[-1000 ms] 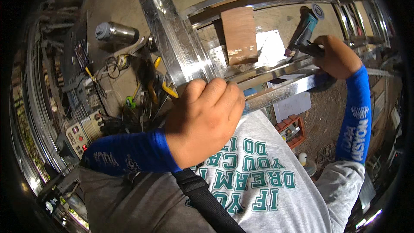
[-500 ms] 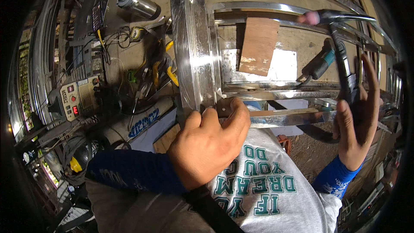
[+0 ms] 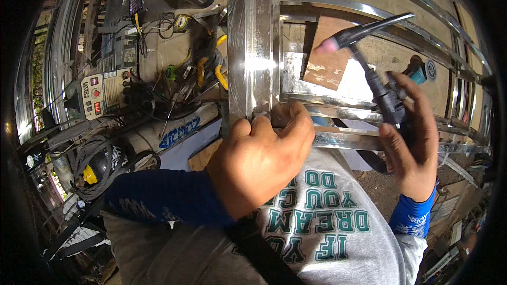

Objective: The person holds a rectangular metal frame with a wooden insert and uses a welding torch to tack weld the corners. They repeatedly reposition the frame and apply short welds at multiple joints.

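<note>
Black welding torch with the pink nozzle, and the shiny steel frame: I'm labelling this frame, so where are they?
Black welding torch (image 3: 369, 82), head view, on its black neck.
Shiny steel frame (image 3: 249, 37), head view, on its wide upright bar.

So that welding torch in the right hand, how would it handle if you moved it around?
The welding torch looks rigid with a slim body, so probably light. The thick black hose trailing below the right hand would likely drag. Its pink nozzle looks ceramic, perhaps brittle if knocked.
</note>
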The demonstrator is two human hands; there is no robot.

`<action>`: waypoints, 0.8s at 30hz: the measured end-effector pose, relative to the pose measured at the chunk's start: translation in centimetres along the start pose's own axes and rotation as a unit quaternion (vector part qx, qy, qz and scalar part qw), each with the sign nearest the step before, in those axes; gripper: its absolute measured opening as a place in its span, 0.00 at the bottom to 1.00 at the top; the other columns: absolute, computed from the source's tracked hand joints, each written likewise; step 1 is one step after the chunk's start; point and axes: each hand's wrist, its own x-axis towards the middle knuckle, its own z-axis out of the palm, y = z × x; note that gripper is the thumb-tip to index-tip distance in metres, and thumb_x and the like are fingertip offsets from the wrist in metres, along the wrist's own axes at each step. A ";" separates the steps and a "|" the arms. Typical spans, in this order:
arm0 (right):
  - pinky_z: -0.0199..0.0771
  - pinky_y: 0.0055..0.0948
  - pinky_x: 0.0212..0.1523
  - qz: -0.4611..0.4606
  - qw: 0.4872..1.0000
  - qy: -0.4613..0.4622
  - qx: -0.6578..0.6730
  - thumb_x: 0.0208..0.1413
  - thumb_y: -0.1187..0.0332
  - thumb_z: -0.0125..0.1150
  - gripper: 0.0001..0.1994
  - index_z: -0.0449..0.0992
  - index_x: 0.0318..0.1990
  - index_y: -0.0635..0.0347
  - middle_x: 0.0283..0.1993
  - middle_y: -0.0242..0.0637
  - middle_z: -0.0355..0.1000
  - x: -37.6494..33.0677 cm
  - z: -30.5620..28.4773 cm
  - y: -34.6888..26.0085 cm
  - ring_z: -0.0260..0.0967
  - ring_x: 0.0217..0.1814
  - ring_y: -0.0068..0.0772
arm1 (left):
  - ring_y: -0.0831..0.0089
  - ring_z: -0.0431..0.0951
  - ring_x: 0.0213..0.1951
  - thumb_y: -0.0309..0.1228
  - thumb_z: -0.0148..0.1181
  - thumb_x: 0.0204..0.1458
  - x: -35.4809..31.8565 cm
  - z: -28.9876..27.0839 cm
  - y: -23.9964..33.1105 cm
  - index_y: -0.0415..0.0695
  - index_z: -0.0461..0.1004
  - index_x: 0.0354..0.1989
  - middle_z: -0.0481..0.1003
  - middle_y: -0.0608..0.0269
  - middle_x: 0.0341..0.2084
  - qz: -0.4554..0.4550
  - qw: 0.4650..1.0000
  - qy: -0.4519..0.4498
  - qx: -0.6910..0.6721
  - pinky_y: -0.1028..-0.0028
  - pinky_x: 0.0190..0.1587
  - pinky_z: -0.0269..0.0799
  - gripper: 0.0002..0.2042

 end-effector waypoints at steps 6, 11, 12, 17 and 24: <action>0.70 0.22 0.50 0.019 0.988 -0.138 0.068 0.56 0.89 0.57 0.34 0.60 0.71 0.60 0.54 0.40 0.71 0.5 -0.1 0.4 0.69 0.48 0.22 | 0.76 0.71 0.24 0.32 0.57 0.52 0.7 -0.2 -0.3 0.44 0.80 0.46 0.76 0.67 0.47 0.021 0.998 0.003 -0.055 0.77 0.26 0.68 0.14; 0.69 0.21 0.55 -0.050 0.984 -0.160 0.055 0.57 0.87 0.59 0.35 0.60 0.72 0.60 0.58 0.37 0.69 1.5 -0.3 1.0 0.67 0.52 0.20 | 0.74 0.72 0.25 0.30 0.58 0.52 1.1 -0.1 -0.8 0.41 0.80 0.47 0.76 0.61 0.48 0.037 0.995 0.018 -0.089 0.76 0.26 0.69 0.14; 0.69 0.20 0.55 -0.053 0.983 -0.165 0.053 0.57 0.86 0.59 0.34 0.60 0.72 0.60 0.57 0.37 0.70 1.5 -0.3 1.1 0.67 0.51 0.19 | 0.73 0.72 0.25 0.30 0.59 0.52 1.1 -0.1 -0.8 0.40 0.80 0.47 0.76 0.61 0.48 0.038 0.994 0.023 -0.095 0.76 0.26 0.69 0.14; 0.70 0.19 0.50 -0.030 0.981 -0.182 0.056 0.58 0.87 0.59 0.35 0.60 0.73 0.58 0.53 0.35 0.71 1.8 -0.4 1.0 0.66 0.47 0.17 | 0.72 0.71 0.27 0.30 0.61 0.52 1.3 0.2 -1.2 0.38 0.80 0.46 0.76 0.59 0.46 0.045 0.992 0.037 -0.112 0.76 0.27 0.69 0.14; 0.71 0.20 0.52 -0.040 0.979 -0.187 0.067 0.58 0.86 0.60 0.34 0.59 0.73 0.58 0.53 0.37 0.72 2.1 -0.4 1.5 0.68 0.50 0.19 | 0.69 0.70 0.31 0.29 0.60 0.52 1.3 0.1 -1.3 0.38 0.81 0.45 0.77 0.60 0.46 0.042 0.992 0.040 -0.110 0.74 0.30 0.69 0.14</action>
